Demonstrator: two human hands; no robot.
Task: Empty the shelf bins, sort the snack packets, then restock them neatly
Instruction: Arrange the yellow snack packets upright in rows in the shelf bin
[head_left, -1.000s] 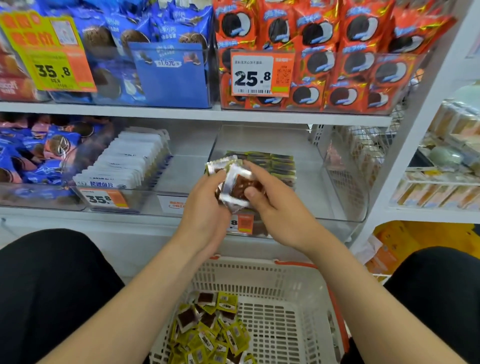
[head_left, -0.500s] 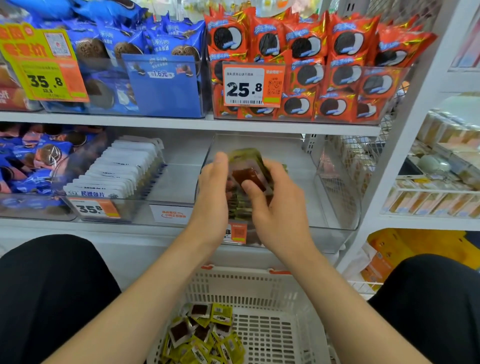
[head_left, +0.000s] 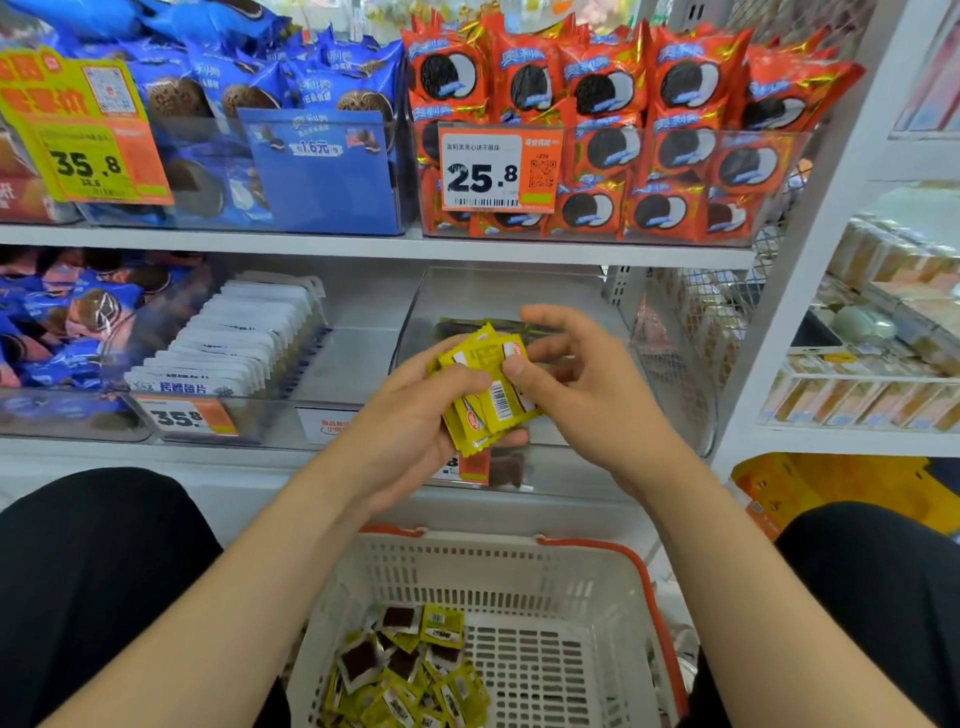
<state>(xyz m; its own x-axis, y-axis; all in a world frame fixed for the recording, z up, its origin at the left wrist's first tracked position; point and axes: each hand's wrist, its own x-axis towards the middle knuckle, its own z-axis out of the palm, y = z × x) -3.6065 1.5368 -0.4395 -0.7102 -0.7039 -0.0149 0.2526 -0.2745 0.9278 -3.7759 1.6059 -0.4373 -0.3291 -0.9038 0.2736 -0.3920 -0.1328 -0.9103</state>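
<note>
Stack flipped, ready to shelve
Left hand (head_left: 415, 421) grips the yellow packets (head_left: 491, 395), right hand (head_left: 592, 389) pinches them; now barcode-side up, pulled back from the bin (head_left: 670, 358).

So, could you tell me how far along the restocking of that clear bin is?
Early days. One short row already lies in the clear bin. The left hand and right hand hold a yellow packet stack. A heap of packets waits in the basket.
</note>
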